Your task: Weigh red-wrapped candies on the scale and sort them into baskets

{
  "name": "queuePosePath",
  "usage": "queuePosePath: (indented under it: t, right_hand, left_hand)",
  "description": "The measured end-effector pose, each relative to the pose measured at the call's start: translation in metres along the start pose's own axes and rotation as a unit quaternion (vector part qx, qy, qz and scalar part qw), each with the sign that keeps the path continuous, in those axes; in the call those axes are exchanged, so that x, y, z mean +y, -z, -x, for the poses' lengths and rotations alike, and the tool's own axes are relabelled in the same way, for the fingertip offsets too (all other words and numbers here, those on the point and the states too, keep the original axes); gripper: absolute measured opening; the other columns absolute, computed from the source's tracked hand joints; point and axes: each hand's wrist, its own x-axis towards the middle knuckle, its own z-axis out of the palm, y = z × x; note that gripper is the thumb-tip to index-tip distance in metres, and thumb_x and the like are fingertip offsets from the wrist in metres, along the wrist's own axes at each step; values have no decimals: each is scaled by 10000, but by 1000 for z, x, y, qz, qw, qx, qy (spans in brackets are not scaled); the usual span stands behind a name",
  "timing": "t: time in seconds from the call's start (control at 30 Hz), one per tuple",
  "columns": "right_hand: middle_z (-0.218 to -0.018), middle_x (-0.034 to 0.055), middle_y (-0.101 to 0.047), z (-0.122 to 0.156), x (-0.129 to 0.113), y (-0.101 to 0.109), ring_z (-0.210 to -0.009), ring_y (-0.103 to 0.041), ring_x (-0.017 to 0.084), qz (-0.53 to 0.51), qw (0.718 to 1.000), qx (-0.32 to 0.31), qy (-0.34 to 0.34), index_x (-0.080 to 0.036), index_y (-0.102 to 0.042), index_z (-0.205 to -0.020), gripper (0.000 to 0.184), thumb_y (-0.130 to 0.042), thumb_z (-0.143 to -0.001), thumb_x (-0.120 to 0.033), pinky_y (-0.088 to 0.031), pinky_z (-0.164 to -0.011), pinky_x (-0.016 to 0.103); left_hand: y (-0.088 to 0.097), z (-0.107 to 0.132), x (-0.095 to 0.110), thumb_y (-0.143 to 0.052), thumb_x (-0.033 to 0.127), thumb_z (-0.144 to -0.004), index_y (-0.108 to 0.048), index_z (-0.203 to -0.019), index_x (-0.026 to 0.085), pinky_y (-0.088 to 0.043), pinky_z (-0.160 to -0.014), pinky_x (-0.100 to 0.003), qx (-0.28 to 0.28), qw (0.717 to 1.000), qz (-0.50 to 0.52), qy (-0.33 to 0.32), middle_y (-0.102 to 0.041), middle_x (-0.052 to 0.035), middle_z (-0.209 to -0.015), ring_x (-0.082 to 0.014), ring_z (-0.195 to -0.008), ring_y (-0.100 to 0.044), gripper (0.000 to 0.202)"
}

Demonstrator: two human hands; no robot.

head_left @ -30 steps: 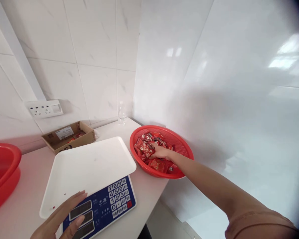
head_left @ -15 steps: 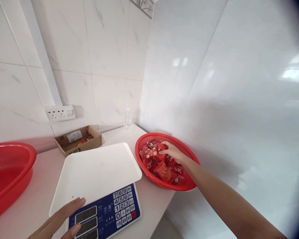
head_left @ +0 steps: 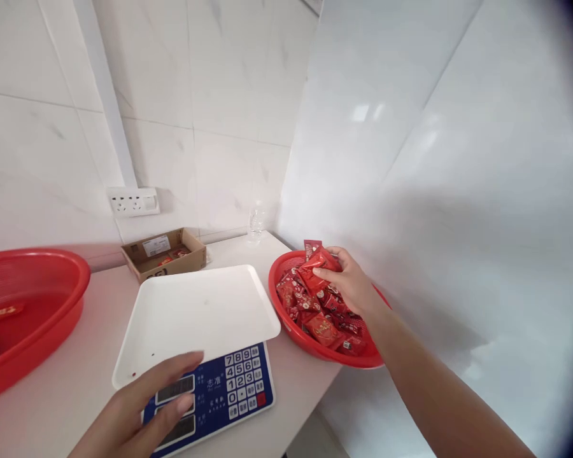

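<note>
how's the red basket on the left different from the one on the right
The right basket holds a heap of red packets; the left basket shows only one or two. The right hand grips packets above the right basket; no hand touches the left basket. Both are red plastic mesh.

Bottom edge cuts off the left hand [head_left: 134,415].
</note>
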Motion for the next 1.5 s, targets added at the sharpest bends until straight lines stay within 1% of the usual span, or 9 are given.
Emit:
queuePosePath:
  t: [0.07,0.23,0.4,0.53,0.7,0.83,1.1,1.27,1.5]
  right_hand:
    - [-1094,28,-678,24,-18,-23,-945,-681,237,-43,997,-65,10,-278,-495,-1139,525,-745,-693,-398,-555,-800,390]
    - [-972,-1,-651,84,-47,-79,-883,-650,191,-123,977,-174,30,-275,-520,-1032,505,-826,-631,-306,-548,-765,318]
    - [-946,-22,-676,103,-49,-103,-831,-658,133,-226,930,-289,-10,-296,-527,-1054,438,-805,-716,-325,-546,-727,236]
    - [-1049,7,-709,102,-50,-100,-940,-667,135,-263,900,-347,25,-321,-608,-1150,340,-687,-840,-438,-543,-815,234]
    - [-1049,-12,-736,104,-61,-98,-960,-679,120,-228,920,-311,62,-352,-701,-1071,185,-598,-919,-377,-548,-843,215]
    - [-975,-13,-745,106,-65,-101,-826,-702,105,-237,933,-264,61,-347,-719,-1041,169,-647,-888,-350,-583,-704,183]
    - [-647,-10,-701,86,-55,-108,-542,-667,112,-270,949,-164,14,-236,-692,-932,243,-726,-801,-439,-506,-432,166]
    - [-691,2,-695,78,-45,-120,-554,-649,118,-213,966,-145,3,-211,-661,-966,303,-671,-830,-482,-502,-468,209]
    - [-794,27,-686,74,-34,-144,-714,-648,166,-170,966,-193,-37,-197,-603,-1069,391,-677,-789,-460,-517,-638,309]
  left_hand:
    - [-13,1,19,-607,570,-808,-585,-1284,367,-564,-923,-367,-68,995,71,9,-644,-51,-1310,-279,-1186,-613,518]
    - [-47,2,57,-650,507,-820,-185,-1501,420,-545,-924,-387,-106,966,235,-19,-342,-88,-1559,-261,-1155,-600,829]
    - [-41,2,64,-636,449,-856,-352,-1451,391,-549,-884,-291,-74,943,321,-39,-454,-37,-1494,-249,-1219,-559,662]
    - [-24,8,62,-707,456,-795,-440,-1404,399,-584,-640,-234,-44,933,356,15,-596,-40,-1329,-136,-773,-675,667]
    - [-11,11,63,-837,512,-604,-586,-1307,277,-453,-400,-161,7,917,388,94,-710,-52,-982,-80,-531,-560,783]
    - [-6,8,60,-857,506,-569,-607,-1284,249,-345,-385,-129,8,909,401,115,-701,-17,-758,-52,-471,-485,800]
    - [1,6,60,-885,349,-545,-710,-1109,237,-559,-665,-242,31,860,494,123,-749,-49,-939,-207,-794,-704,602]
    - [6,10,50,-887,349,-554,-706,-1050,251,-564,-641,-226,45,863,486,133,-761,-26,-916,-162,-689,-698,538]
    - [12,17,38,-864,377,-605,-600,-1184,230,-579,-676,-261,73,880,447,143,-764,-59,-1002,-220,-787,-728,653]
